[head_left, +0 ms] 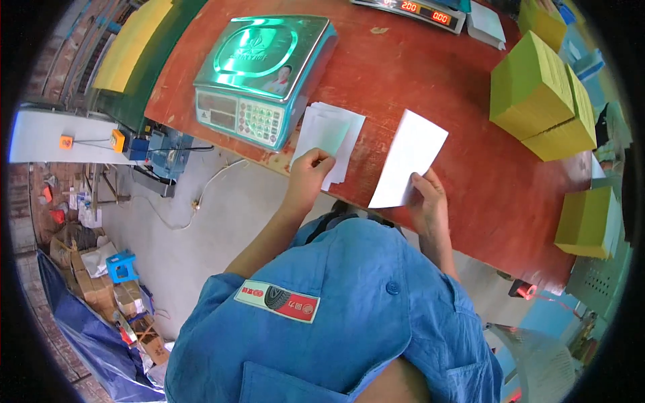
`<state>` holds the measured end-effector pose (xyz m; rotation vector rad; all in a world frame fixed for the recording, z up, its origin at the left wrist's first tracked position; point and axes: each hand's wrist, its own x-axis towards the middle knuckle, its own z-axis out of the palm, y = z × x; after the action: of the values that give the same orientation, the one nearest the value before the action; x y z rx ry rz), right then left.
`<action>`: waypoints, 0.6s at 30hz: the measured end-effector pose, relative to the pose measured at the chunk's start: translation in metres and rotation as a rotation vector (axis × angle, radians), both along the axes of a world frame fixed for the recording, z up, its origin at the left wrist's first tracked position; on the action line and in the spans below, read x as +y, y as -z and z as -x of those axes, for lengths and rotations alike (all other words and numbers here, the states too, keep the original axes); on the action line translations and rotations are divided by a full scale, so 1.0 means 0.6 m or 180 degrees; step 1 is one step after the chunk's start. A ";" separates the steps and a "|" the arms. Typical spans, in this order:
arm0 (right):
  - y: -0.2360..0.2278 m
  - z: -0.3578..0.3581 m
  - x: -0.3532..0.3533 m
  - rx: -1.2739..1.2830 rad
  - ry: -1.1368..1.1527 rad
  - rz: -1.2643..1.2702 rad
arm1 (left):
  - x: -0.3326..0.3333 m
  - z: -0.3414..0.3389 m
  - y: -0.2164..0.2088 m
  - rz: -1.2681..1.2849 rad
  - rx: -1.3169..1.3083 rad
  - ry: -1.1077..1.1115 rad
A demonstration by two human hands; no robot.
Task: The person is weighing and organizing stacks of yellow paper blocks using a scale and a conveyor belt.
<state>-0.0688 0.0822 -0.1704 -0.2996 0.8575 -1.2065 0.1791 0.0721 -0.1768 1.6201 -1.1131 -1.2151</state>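
Observation:
A loose, uneven pile of white paper sheets [349, 144] lies on the red table, just right of the weighing scale. Over the pile's near part, my left hand [312, 176] has its thumb and fingers pinched together on a sheet of paper; how many sheets are in the pinch is hidden. My right hand [428, 196] is closed on the near right edge of a white paper sheet or thin stack [413, 151], thumb on top. That paper is tilted, apart from the pile and to its right.
The digital scale [259, 74] with a shiny metal plate stands at the table's left. A second scale [413, 10] with a lit red display is at the far edge. Yellow-green paper blocks [534, 87] sit at the right of the red table [494, 201]. A blue stool [121, 266] stands at left.

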 end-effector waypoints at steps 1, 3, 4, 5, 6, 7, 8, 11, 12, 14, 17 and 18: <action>0.009 -0.021 0.002 -0.0368 -0.0081 0.0222 | -0.001 -0.010 0.000 0.0012 -0.0001 0.0035; 0.042 -0.052 0.005 -0.0907 -0.0551 0.0029 | -0.003 -0.026 0.001 -0.0347 0.0709 0.0155; 0.053 -0.072 0.004 -0.0976 -0.0625 0.0203 | -0.003 -0.031 -0.001 -0.0346 0.0708 0.0211; 0.051 -0.099 0.000 -0.1044 -0.0724 0.0380 | -0.005 -0.036 -0.002 -0.0347 0.0883 0.0316; 0.039 -0.111 0.003 -0.0951 -0.0807 0.0345 | -0.008 -0.040 -0.002 -0.0350 0.1060 0.0423; 0.033 -0.124 0.003 -0.0938 -0.0799 0.0330 | -0.011 -0.046 0.003 -0.0345 0.1061 0.0460; 0.037 -0.132 0.004 -0.0933 -0.0809 0.0300 | -0.015 -0.051 0.007 -0.0347 0.1152 0.0549; 0.040 -0.146 0.011 -0.0988 -0.0678 0.0302 | -0.020 -0.052 0.003 -0.0394 0.1296 0.0666; 0.041 -0.148 0.014 -0.1058 -0.0555 0.0323 | -0.022 -0.051 0.000 -0.0447 0.1344 0.0670; 0.043 -0.152 0.014 -0.1078 -0.0567 0.0387 | -0.027 -0.055 0.006 -0.0438 0.1394 0.0789; 0.038 -0.163 0.023 -0.1061 -0.0460 0.0422 | -0.027 -0.060 0.006 -0.0402 0.1368 0.0933; 0.041 -0.165 0.025 -0.1143 -0.0442 0.0451 | -0.028 -0.060 0.004 -0.0377 0.1300 0.0965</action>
<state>0.0300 0.0971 -0.1953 -0.2427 0.4345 -1.1484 0.2151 0.0556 -0.1795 1.2323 -1.0582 -1.7468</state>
